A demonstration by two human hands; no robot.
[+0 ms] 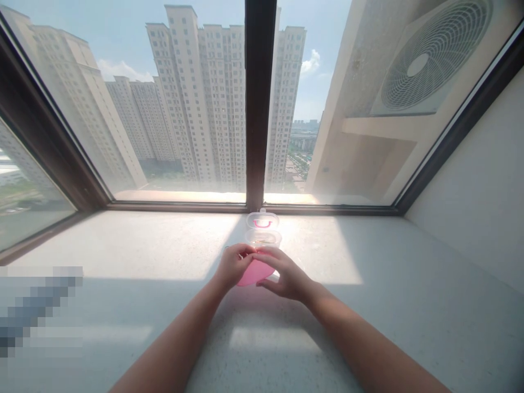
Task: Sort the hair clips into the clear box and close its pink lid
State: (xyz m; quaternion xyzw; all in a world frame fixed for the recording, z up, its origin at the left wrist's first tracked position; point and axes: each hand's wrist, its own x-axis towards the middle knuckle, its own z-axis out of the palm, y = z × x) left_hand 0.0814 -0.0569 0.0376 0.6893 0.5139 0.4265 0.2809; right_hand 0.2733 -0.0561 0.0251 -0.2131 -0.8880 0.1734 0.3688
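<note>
Both my hands meet over a flat pink piece on the white window sill. My left hand pinches its left upper edge with closed fingers. My right hand curls round its right side, thumb underneath. Just beyond them stands a small clear plastic box. Its opened lid, with a pink clasp, lies toward the window.
The sill runs wide to both sides, half in sunlight. A dark window frame post rises right behind the box. A white wall bounds the right. A blurred patch lies at the left.
</note>
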